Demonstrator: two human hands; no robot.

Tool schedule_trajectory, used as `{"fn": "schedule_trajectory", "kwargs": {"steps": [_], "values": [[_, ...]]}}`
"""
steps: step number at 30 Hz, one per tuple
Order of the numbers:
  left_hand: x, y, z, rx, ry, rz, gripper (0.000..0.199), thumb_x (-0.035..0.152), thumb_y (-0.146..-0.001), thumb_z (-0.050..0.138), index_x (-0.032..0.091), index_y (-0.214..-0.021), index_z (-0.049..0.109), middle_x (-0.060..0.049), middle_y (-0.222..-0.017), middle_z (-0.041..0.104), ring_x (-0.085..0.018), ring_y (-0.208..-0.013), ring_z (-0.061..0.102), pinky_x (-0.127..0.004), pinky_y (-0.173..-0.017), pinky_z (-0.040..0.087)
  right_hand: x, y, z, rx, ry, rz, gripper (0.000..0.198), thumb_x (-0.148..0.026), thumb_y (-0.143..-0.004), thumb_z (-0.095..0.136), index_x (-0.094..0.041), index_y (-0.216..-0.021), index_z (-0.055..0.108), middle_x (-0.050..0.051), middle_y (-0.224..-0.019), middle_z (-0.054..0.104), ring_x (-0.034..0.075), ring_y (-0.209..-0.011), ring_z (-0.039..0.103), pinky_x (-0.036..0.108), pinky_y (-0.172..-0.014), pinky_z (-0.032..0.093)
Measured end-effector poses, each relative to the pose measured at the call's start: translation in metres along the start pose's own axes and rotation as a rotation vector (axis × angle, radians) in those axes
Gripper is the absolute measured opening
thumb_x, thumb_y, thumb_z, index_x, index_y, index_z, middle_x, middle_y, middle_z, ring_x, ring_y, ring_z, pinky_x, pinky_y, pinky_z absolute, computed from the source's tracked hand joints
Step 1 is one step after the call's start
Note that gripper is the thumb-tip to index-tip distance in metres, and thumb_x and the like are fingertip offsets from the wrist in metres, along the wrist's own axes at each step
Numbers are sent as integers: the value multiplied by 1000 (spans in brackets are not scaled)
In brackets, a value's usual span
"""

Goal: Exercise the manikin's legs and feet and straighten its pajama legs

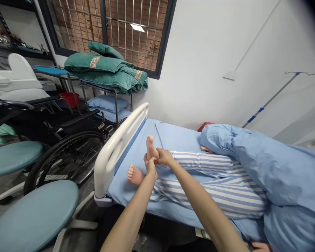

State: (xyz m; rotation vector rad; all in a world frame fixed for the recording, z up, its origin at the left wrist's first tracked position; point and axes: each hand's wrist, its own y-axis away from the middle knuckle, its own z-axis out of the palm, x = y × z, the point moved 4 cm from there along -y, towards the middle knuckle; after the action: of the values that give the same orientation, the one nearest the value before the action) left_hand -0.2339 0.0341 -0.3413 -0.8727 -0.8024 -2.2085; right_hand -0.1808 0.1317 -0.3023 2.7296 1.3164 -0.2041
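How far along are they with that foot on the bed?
Done: the blue quilt lies folded back, leaving the striped trouser legs uncovered. In hand: the left hand and right hand grip the raised foot. Left: the other foot lies untouched.

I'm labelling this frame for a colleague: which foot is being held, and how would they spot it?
On the blue bed, near the white footboard, two bare feet stick out of striped trousers. It is the raised foot, toes up, gripped by both hands; the other foot lies flat, untouched.

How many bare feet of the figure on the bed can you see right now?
2: one raised bare foot gripped by the left hand and right hand; the other bare foot lies on the light blue bedsheet, near the white footboard.
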Motion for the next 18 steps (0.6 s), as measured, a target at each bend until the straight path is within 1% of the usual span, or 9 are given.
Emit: {"fn": "schedule_trajectory", "kwargs": {"steps": [2, 4, 7, 9, 12, 14, 15, 17, 18], "values": [[6, 11, 32, -22, 46, 21, 58, 11, -57, 52, 28, -112, 44, 3, -71, 51, -11, -61, 50, -22, -57, 39, 9, 7, -36, 49, -67, -26, 50, -46, -55, 70, -21, -95, 54, 2, -90, 63, 22, -79, 57, 27, -64, 36], [15, 28, 65, -96, 119, 70, 75, 8, -54, 52, 27, -125, 36, 1, -86, 56, -10, -70, 54, -22, -64, 41, 19, 20, -78, 161, -131, -76, 54, -44, -52, 72, -20, -97, 54, 2, -91, 63, 22, -79, 57, 27, -64, 38], [38, 65, 116, -281, 215, 176, 78, 10, -56, 55, 27, -129, 34, -2, -111, 55, -14, -96, 54, -24, -82, 42, 36, 50, -145, 366, -237, -178, 58, -41, -51, 73, -14, -100, 55, 4, -91, 63, 23, -80, 57, 28, -66, 41], [54, 96, 151, -403, 237, 216, 78, 11, -57, 56, 27, -130, 34, -2, -115, 54, -17, -105, 52, -26, -89, 40, 48, 76, -188, 466, -306, -221, 55, -39, -52, 72, -11, -97, 57, 5, -90, 63, 23, -81, 57, 29, -66, 43], [72, 140, 200, -573, 259, 248, 79, 11, -58, 58, 28, -131, 34, -2, -120, 52, -20, -112, 48, -29, -94, 38, 68, 117, -246, 593, -333, -215, 48, -34, -53, 71, -8, -92, 60, 7, -87, 64, 24, -83, 58, 30, -68, 45], [78, 164, 227, -674, 257, 251, 79, 11, -59, 59, 29, -131, 33, -1, -125, 49, -21, -116, 45, -30, -96, 37, 80, 140, -274, 665, -327, -191, 45, -31, -54, 71, -8, -91, 61, 9, -87, 64, 24, -84, 58, 31, -69, 46], [79, 174, 237, -720, 255, 248, 79, 10, -59, 60, 29, -131, 33, -1, -126, 48, -21, -117, 45, -31, -97, 36, 85, 150, -284, 693, -332, -182, 45, -30, -55, 70, -7, -92, 60, 11, -88, 64, 24, -84, 58, 32, -69, 46], [80, 187, 250, -789, 258, 241, 78, 10, -61, 59, 30, -132, 33, -1, -128, 47, -22, -118, 43, -33, -99, 34, 92, 162, -295, 728, -353, -177, 47, -32, -56, 70, -8, -95, 60, 11, -90, 63, 24, -84, 58, 34, -69, 47], [79, 190, 252, -803, 263, 239, 78, 9, -61, 59, 29, -132, 33, -1, -128, 46, -22, -119, 42, -33, -100, 33, 94, 164, -296, 739, -364, -181, 48, -34, -57, 69, -9, -96, 59, 11, -91, 63, 24, -84, 58, 35, -70, 47]]}}
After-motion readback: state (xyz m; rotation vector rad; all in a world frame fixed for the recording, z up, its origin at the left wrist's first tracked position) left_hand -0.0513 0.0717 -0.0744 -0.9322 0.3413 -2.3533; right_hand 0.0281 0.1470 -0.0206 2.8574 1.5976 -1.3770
